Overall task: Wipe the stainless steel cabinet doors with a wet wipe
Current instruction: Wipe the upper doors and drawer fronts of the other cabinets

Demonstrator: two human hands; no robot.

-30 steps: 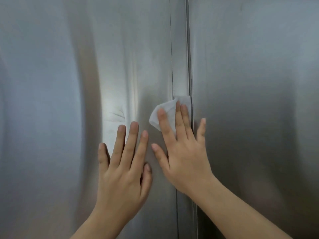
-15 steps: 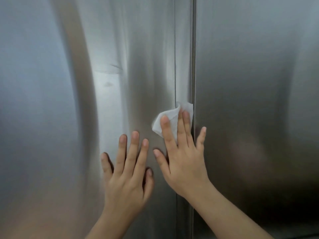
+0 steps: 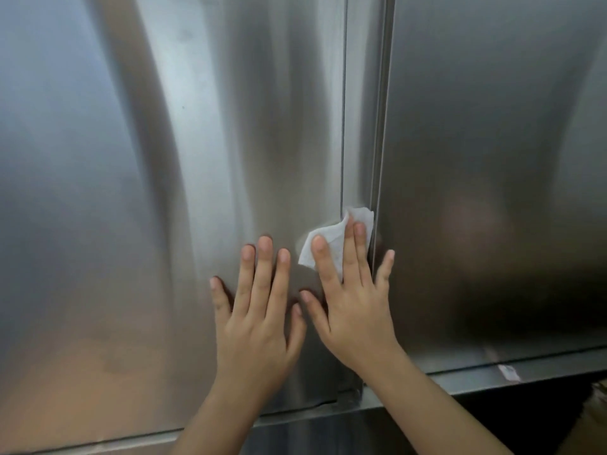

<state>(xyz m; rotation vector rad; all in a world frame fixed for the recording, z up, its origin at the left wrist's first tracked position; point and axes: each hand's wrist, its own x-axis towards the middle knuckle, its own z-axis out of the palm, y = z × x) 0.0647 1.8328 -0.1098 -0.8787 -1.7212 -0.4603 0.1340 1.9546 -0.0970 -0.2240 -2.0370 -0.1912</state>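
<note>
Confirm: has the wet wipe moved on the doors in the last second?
Yes: the wet wipe slid downward along the door seam, nearer the bottom edge.

Slid lower down the seam of the cabinet doors [image 3: 98, 192]: wet wipe [image 3: 328, 238] pressed under the right hand [image 3: 354, 310], left hand [image 3: 259, 326] flat alongside. Now near the doors' bottom edge [image 3: 492, 362], newly in view with the ledge [image 3: 525, 377] beneath.
</note>
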